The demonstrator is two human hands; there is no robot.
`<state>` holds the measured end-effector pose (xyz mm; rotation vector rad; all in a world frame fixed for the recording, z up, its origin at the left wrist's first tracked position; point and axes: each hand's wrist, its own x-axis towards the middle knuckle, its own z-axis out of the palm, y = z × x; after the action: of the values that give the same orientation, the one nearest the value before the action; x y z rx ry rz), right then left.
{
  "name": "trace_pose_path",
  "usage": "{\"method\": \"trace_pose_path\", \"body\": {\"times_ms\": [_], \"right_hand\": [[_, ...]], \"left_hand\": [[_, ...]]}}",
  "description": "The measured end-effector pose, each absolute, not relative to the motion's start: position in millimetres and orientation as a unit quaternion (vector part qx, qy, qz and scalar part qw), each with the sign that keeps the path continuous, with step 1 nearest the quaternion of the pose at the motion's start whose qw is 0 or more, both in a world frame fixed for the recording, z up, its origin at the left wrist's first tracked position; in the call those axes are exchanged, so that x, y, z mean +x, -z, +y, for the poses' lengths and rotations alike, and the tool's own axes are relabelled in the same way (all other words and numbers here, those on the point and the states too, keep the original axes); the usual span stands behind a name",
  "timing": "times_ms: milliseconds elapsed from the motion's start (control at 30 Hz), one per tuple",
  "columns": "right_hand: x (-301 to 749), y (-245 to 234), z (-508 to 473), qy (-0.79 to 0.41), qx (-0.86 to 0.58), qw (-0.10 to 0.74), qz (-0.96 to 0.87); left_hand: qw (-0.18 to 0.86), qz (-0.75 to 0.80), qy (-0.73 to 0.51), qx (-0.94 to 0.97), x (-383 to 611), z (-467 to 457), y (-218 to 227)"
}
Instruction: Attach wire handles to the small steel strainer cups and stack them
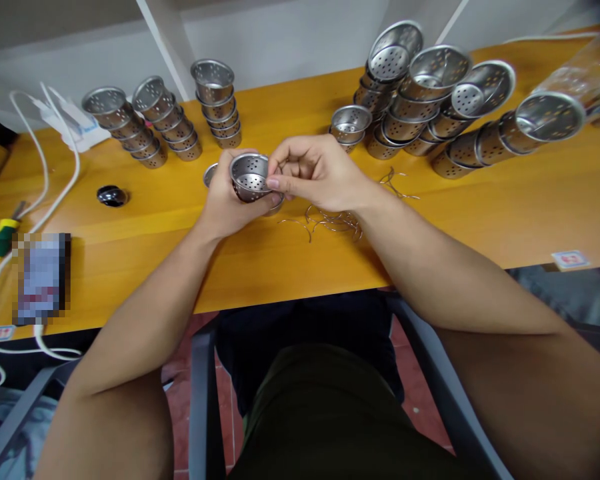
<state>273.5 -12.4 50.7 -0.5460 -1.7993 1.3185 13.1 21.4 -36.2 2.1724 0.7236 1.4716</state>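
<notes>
Gripping one cup [251, 181], the left hand [224, 208] faces eight stacks [216, 83], the right hand [323, 175] pinched closed at the rim [249, 155].

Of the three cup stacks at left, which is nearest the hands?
The rightmost stack of the three, just beyond the left hand; others stand farther left.

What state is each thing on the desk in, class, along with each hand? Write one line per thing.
Left hand: wrapped around a cup.
Right hand: fingers bent at the cup's rim; grip unclear.
Perforated metal cup: held, mouth open.
Left cup stacks: nested, standing.
Right cup stacks: nested, mouths open.
Thin wires: loose, bent, heaped.
Phone: lying down, blurred.
Yellow-and-green-handled tool: lying down.
</notes>
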Motion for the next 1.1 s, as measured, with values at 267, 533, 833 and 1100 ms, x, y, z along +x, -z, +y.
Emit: {"method": "trace_pose_path", "body": {"times_ms": [267, 533, 833, 1100], "right_hand": [[275, -42, -8, -0.529, -0.202, 0.395, -0.724], [278, -42, -6, -0.546, -0.168, 0.394, -0.720], [283, -41, -8, -0.400, -0.269, 0.457, -0.747], [288, -27, -4, -0.195, -0.220, 0.393, -0.871]], "left_hand": [[0.247, 0.294, -0.482, 0.788, 7, 22, 37], [0.204, 0.257, -0.504, 0.799, 13, 14, 27], [0.218, 0.329, -0.482, 0.782, 10, 11, 24], [0.182, 0.311, -0.527, 0.770, 7, 22, 34]]}}
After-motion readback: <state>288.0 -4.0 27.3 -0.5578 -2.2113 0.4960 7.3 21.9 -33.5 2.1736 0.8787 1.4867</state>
